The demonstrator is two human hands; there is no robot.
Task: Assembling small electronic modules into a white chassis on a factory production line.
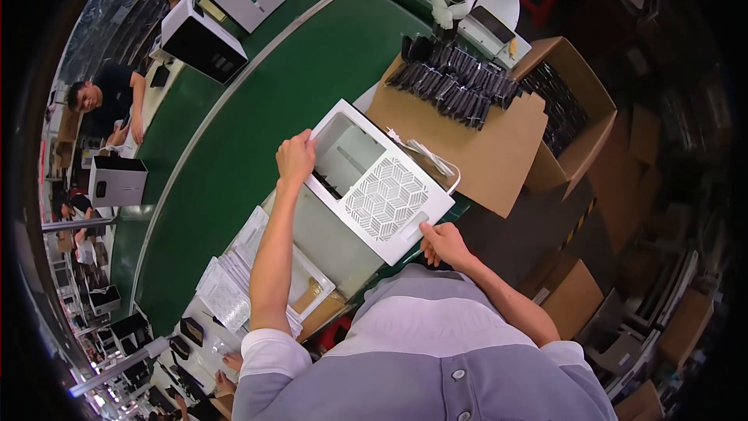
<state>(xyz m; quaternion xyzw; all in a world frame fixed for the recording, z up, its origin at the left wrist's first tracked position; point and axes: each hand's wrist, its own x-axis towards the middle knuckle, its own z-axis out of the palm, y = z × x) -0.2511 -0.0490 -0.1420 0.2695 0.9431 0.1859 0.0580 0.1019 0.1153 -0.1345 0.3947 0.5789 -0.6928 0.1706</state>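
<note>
We look down past a grey-and-white shirt (436, 335), its pale band crossed by faint lettering we cannot make out, to a worker's bare hands at a factory bench. The right hand (444, 245) meets the near corner of a white housing (387, 199), thumb against its edge beside an oval recess, other fingers curled below; whether they grip the underside, we cannot tell. The left hand (296, 157) is clenched around the housing's far left edge.

We see the housing lying slantwise between the hands at the bench's near edge, above a pale grey surface (343, 234). One half opens into a hollow compartment; the other carries a cube-patterned grille. A white cable (425, 154) runs along its right side. Left of it, beyond the left forearm, are stacked white panels (226, 292), some with a similar pattern.

To the right, we find dark, film-wrapped bundles (460, 82) heaped on a brown cardboard sheet (487, 168), next to an open carton (588, 148) holding more. The green bench (257, 117) stretches away to a pale curved rail (234, 82). Beyond it stand a black-fronted unit (204, 43) and a white unit (117, 181), their small front markings too tiny for us to read. Farther left, a co-worker in a dark top (117, 101) leans toward the line.
</note>
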